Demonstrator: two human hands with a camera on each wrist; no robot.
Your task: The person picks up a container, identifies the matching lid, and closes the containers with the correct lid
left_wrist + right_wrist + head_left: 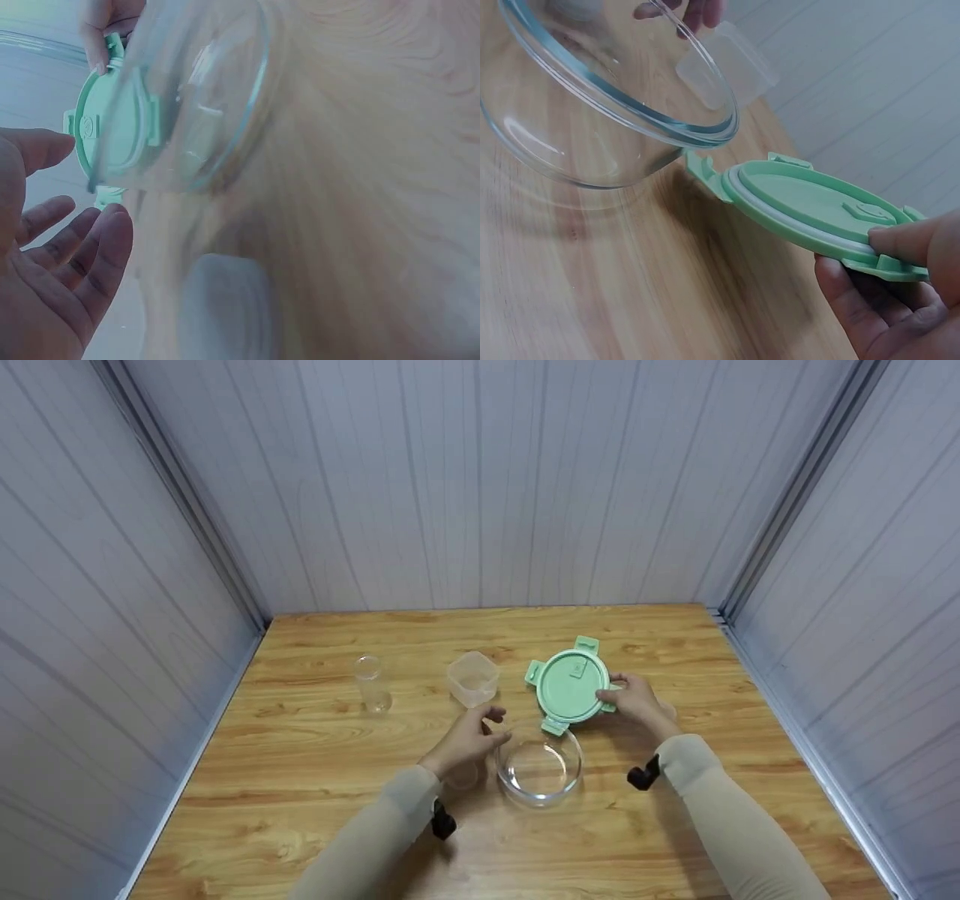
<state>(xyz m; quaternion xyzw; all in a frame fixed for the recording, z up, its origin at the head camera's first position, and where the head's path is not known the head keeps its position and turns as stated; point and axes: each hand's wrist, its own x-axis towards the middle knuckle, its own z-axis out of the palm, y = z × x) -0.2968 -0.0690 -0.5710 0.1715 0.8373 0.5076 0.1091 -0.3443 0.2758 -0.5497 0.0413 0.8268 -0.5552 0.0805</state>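
Note:
A round green container lid (568, 690) with several flap clips is pinched at its right edge by my right hand (634, 701), thumb on top and fingers beneath. In the right wrist view the lid (817, 210) tilts above the table, a pale seal running round its rim. The clear round glass bowl (538, 795) stands in front of the lid, open side up. My left hand (466, 739) hovers at the bowl's upper left, and in the left wrist view its fingers (105, 262) are parted and hold nothing. Whether it touches the bowl is hard to tell.
Behind my left hand stands a translucent square container (473, 679). Farther left is a clear cylindrical jar (373, 684). A small translucent lidlike piece (461, 775) lies under my left wrist. Pale panel walls (480, 487) border the wooden table (300, 780) at the back and sides.

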